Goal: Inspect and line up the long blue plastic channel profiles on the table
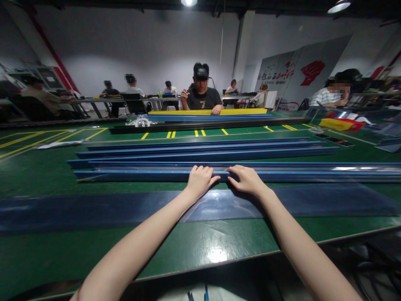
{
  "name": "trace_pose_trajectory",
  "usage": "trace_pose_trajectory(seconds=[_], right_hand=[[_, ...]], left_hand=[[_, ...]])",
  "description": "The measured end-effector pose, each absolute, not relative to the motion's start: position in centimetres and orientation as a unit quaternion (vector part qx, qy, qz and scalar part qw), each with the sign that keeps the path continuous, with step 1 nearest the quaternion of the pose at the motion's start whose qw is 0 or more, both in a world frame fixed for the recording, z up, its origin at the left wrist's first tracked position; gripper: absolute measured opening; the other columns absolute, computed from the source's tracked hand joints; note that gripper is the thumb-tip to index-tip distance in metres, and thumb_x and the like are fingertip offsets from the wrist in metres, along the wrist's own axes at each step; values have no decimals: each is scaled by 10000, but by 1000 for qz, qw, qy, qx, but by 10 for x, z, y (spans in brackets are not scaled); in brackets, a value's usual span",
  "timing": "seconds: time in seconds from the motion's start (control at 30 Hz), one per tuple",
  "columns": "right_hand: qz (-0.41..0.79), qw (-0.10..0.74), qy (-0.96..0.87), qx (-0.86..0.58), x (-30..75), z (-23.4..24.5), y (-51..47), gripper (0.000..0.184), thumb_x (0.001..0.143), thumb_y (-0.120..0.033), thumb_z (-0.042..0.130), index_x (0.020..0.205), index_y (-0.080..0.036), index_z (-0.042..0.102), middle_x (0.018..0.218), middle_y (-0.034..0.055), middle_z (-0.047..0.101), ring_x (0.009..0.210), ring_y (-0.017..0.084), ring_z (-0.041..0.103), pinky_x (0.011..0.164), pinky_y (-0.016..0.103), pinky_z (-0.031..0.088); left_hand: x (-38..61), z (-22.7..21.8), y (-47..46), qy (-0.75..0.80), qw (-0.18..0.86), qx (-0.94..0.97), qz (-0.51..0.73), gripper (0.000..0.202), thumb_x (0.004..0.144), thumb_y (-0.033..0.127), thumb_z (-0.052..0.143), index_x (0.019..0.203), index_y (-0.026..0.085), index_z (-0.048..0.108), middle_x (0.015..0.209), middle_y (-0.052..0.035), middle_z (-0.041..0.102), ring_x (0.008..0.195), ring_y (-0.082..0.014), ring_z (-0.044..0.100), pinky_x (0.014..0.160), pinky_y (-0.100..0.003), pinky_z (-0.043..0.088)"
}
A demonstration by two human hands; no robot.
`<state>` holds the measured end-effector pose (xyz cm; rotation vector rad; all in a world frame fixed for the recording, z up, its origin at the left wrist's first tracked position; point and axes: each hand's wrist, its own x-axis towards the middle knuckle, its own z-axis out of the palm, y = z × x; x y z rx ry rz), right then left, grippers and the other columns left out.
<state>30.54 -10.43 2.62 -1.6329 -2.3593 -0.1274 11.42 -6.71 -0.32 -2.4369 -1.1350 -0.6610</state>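
Note:
A long blue channel strip (138, 176) lies crosswise on the green table in front of me. My left hand (200, 179) grips its middle, fingers curled over the top edge and thumb along the near side. Just to the right, my right hand (246, 177) holds the same strip in a similar way, with a short gap between the two thumbs. Nearer to me, under my forearms, a flat transparent bluish sheet (125, 209) stretches across the table. Behind the held strip lie several more blue strips (206, 154), roughly parallel to it.
Across the green table (175, 255), a person (203, 94) sits behind yellow strips (238, 111) and black strips (213, 125). A clear plastic bundle (140, 121) lies far left. A phone (340, 141) and a yellow-red packet (340, 124) are at right. Other people sit farther back.

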Motion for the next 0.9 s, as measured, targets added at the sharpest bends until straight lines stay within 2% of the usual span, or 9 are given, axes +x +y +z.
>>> trace_pose_trajectory(seconds=[0.5, 0.9], right_hand=[[-59, 102, -810, -574, 305, 27, -103, 292, 814, -307, 445, 1029, -202, 611, 947, 76, 649, 861, 196, 588, 685, 251, 375], [-42, 157, -826, -539, 308, 22, -101, 380, 784, -249, 465, 1134, -160, 582, 1144, 87, 613, 1066, 199, 535, 864, 288, 416]], left_hand=[[114, -2, -68, -402, 198, -864, -230, 370, 855, 502, 439, 785, 167, 582, 746, -55, 642, 723, -199, 551, 657, -321, 288], [114, -4, -66, -388, 193, -867, -246, 346, 854, 481, 458, 822, 159, 580, 849, -57, 651, 824, -205, 547, 681, -324, 302]])
